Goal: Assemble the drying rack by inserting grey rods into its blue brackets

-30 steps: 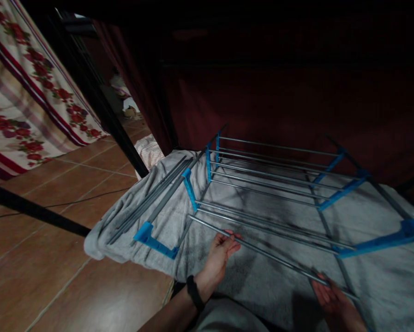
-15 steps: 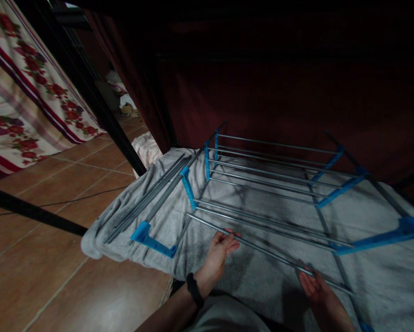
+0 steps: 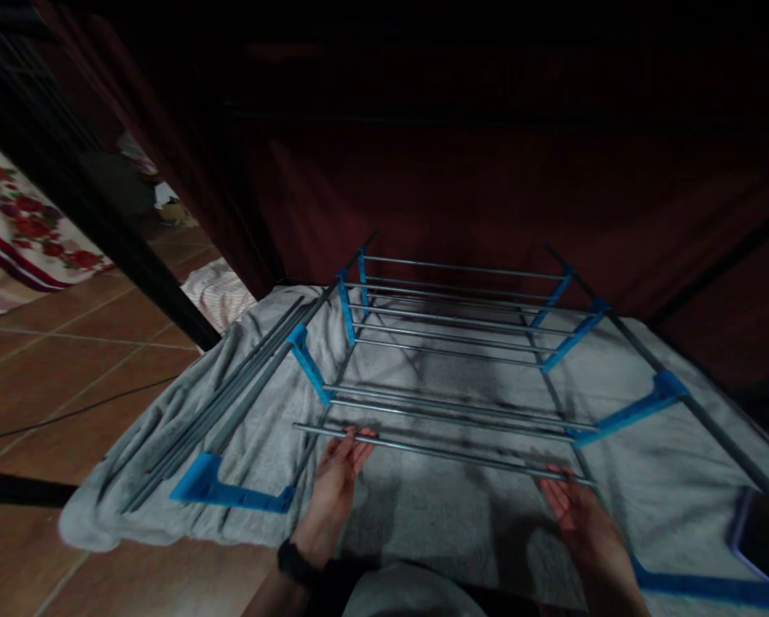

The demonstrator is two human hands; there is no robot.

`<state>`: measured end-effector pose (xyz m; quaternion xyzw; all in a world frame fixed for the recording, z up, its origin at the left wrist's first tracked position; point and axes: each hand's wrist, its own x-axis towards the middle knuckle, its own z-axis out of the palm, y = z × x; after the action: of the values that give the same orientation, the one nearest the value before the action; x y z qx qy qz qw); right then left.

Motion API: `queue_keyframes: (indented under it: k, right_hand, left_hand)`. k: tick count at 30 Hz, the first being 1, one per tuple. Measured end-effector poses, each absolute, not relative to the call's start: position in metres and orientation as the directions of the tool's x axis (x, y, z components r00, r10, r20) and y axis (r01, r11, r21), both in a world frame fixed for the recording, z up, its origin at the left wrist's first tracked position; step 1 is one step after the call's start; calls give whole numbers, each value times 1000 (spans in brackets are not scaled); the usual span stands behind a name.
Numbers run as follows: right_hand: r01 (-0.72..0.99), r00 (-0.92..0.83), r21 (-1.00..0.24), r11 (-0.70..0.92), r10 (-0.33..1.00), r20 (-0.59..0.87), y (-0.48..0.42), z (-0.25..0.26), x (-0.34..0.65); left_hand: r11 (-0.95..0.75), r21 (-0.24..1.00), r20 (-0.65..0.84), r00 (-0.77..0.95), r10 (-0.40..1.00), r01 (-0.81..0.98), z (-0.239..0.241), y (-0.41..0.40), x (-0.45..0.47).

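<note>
A loose grey metal rod [image 3: 448,456] runs crosswise in front of me, gripped near both ends. My left hand [image 3: 340,463] pinches it left of its middle; a dark band circles that wrist. Closer to the rod's right end, my right hand [image 3: 570,501] has its fingers closed on it. Just beyond lies a partly assembled rack [image 3: 452,326] of grey tubes, laid on its side. Blue plastic brackets [image 3: 310,364] join its side poles, and several crossbars span between them. A blue bracket [image 3: 233,493] at the near left has no crossbar in it.
A grey blanket [image 3: 423,523] lies under the rack. Several spare rods [image 3: 230,398] rest along its left side. A dark phone-like object [image 3: 763,531] is at the right. Black frame posts [image 3: 146,248] and a dark red curtain [image 3: 474,197] enclose the area; tiled floor [image 3: 17,360] shows left.
The view has turned to the right, so the rack sits further left and the phone-like object shows. Both hands still hold the rod, which now lies more nearly level across the view.
</note>
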<state>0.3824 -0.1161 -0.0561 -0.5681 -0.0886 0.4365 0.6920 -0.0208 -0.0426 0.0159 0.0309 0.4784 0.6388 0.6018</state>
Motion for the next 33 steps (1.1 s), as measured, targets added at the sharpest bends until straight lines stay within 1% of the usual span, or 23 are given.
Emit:
queue_keyframes:
  k: [3, 6, 15, 21, 26, 33]
  right_hand:
    - [-512, 650, -859, -26, 642, -407, -112, -42, 384]
    - [-516, 672, -856, 12, 625, -396, -111, -29, 383]
    - [-545, 663, -830, 119, 666, -340, -107, -4, 364]
    - [-550, 680, -820, 158, 655, -330, -108, -3, 365]
    - [-571, 700, -807, 152, 604, -381, -109, -9, 370]
    - [-553, 721, -824, 126, 568, -397, -112, -16, 379]
  left_hand:
    - [190, 670, -568, -330, 754, -718, 18, -34, -36]
    - [171, 672, -586, -377, 717, -720, 17, -25, -50]
    - [237, 682, -620, -375, 689, -692, 12, -18, -50]
    - [300, 689, -636, -352, 687, -660, 11, -15, -50]
    - [306, 700, -634, -366, 681, -645, 15, -13, -54]
    - [273, 686, -645, -390, 657, -675, 26, -13, -60]
